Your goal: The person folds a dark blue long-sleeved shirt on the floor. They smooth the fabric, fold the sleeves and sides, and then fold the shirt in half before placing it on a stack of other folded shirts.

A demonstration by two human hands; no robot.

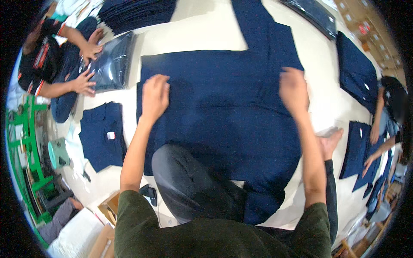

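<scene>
Spread flat on the floor in front of me is a dark navy garment, apparently long-sleeved. One sleeve-like part reaches up at the top right, and another lower part comes down beside my knee. My left hand is over the garment's left border with its fingers curled; whether cloth is between them is hidden. At the right border is my right hand, blurred by motion, fingers bent; its hold on the cloth is unclear. My bent knee, in dark grey trousers, overlaps the lower part of the garment.
Left, a person's hands rest on a clear-bagged dark garment. Below lies a folded navy garment with a tag. Stacked navy cloth sits above. More folded garments and another person's arm are at right.
</scene>
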